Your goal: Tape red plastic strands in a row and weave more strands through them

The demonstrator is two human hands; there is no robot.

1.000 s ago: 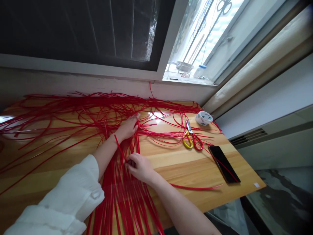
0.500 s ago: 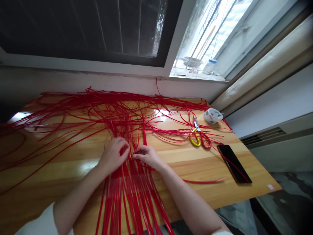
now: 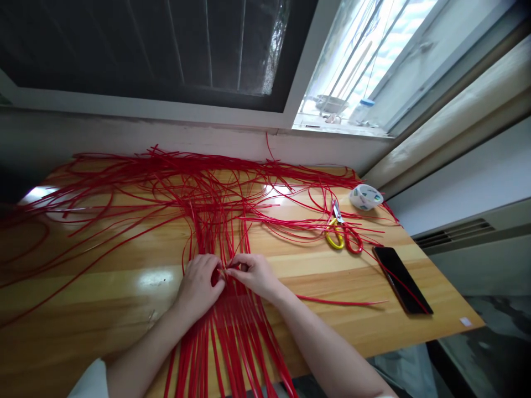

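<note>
Many thin red plastic strips (image 3: 234,354) run lengthwise over the table and off its front edge, with a clear tape band (image 3: 238,309) across them. My left hand (image 3: 202,282) rests over the left part of the strips, its fingers curled round some of them. Close beside it, my right hand (image 3: 251,272) pinches a red strip between thumb and forefinger. The two hands' fingertips nearly meet above the middle of the strips. Exactly which strips each hand grips is partly hidden by the fingers.
A tangled heap of red strips (image 3: 174,166) lies along the wall. On the right are scissors (image 3: 338,224) with yellow and red handles, a roll of tape (image 3: 365,197) and a black phone (image 3: 402,281). One loose strip (image 3: 340,300) lies right of my forearm.
Both hands have come nearer along the strips, toward the tape band, and their fingertips have drawn closer together. The camera view has shifted slightly.
</note>
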